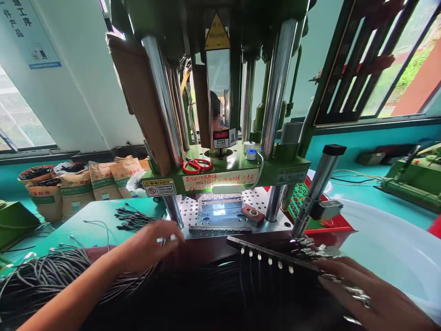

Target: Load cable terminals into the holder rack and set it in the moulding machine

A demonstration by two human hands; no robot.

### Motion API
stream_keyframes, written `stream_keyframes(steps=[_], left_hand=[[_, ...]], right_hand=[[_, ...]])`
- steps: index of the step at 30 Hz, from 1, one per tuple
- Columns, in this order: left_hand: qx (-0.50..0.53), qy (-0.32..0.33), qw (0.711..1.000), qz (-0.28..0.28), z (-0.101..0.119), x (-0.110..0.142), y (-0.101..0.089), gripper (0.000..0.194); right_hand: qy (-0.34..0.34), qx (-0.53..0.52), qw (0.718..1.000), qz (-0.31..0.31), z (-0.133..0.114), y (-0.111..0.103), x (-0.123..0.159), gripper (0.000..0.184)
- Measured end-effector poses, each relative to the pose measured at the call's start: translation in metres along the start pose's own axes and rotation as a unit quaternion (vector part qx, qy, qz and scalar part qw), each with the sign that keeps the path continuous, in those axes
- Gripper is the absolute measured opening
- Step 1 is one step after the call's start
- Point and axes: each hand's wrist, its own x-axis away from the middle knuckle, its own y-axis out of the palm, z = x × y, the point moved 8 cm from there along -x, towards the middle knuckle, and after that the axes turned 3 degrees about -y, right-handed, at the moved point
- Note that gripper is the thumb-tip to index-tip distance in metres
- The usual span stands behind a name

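Observation:
Over the green table, my left hand is open, its fingers curved and the thumb apart, beside a small bundle of black cables. My right hand grips the right end of a long black bar. Several silvery connectors hang in a row along this bar, with thin black cables running down from them. More loose metal connectors lie around the right fingers. Behind the bar, a second dark strip rests at the front of the perforated press plate.
A green press with steel columns stands ahead. Red-handled scissors lie on its ledge. A brown block with a bolt sits on the plate. A big cable pile is at left, a white tub at right.

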Motion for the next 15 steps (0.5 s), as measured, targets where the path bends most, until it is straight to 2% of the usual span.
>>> stream_keyframes(steps=[1,3,6,8,9,11,14,15], left_hand=[[-0.008,0.044,0.997,-0.06,0.011,0.0,0.014,0.02],[-0.041,0.042,0.993,-0.098,0.004,-0.006,0.026,0.024],[-0.072,-0.036,0.995,-0.052,-0.033,-0.022,0.02,0.035],[-0.072,-0.047,0.996,-0.031,-0.034,-0.032,0.02,0.033],[-0.066,-0.038,0.997,-0.025,-0.024,-0.037,0.024,0.03],[-0.04,0.008,0.999,-0.02,0.013,-0.048,0.04,0.024],[0.005,0.09,0.995,-0.038,0.077,-0.067,0.078,0.028],[0.013,0.103,0.994,-0.045,0.091,-0.073,0.089,0.029]], right_hand=[[-0.002,0.016,1.0,-0.026,-0.003,0.006,-0.004,0.043],[0.003,0.037,0.997,-0.069,-0.007,0.016,-0.01,0.045],[0.016,0.046,0.995,-0.09,-0.008,0.023,-0.017,0.044],[0.028,0.038,0.993,-0.104,-0.005,0.028,-0.02,0.046],[0.033,0.031,0.993,-0.11,-0.003,0.029,-0.022,0.047],[0.034,0.015,0.992,-0.119,-0.002,0.032,-0.025,0.046],[0.024,-0.008,0.992,-0.126,-0.004,0.033,-0.032,0.039],[0.022,-0.015,0.992,-0.127,-0.005,0.033,-0.033,0.037]])
